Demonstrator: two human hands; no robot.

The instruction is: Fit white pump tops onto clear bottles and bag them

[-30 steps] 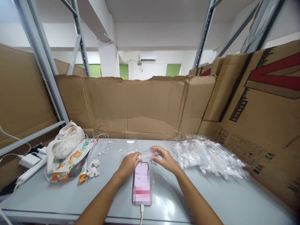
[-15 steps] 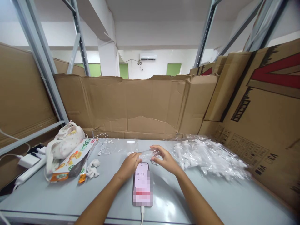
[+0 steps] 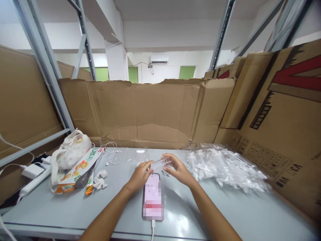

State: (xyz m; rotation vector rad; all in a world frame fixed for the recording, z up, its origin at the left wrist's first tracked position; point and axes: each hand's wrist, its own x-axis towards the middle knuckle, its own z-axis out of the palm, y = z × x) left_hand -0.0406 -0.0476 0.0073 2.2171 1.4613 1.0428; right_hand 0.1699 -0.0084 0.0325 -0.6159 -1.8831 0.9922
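Between my hands, above the top end of a phone (image 3: 153, 190), is a clear, ribbed plastic cylinder (image 3: 160, 164) lying sideways. My left hand (image 3: 139, 174) grips its left end with thumb and fingers. Around its right end curve the thumb and fingers of my right hand (image 3: 179, 171). The phone lies face up on the grey table (image 3: 120, 207), a white cable plugged into its lower end. Small whitish pieces partly show behind and under my hands, too hidden to name.
At right lies a clear plastic bag (image 3: 225, 169) of white parts beside a cardboard box (image 3: 283, 134). On the left are a cloth bag (image 3: 71, 150), a snack box (image 3: 80, 170), crumpled tissue (image 3: 100, 179), earphones (image 3: 112, 155) and a power strip (image 3: 33, 182). Cardboard (image 3: 150, 112) walls the back.
The clear cylinder has tilted slightly, its right end a little higher. Both hands stay around it in nearly the same place. The whole view has shifted slightly.
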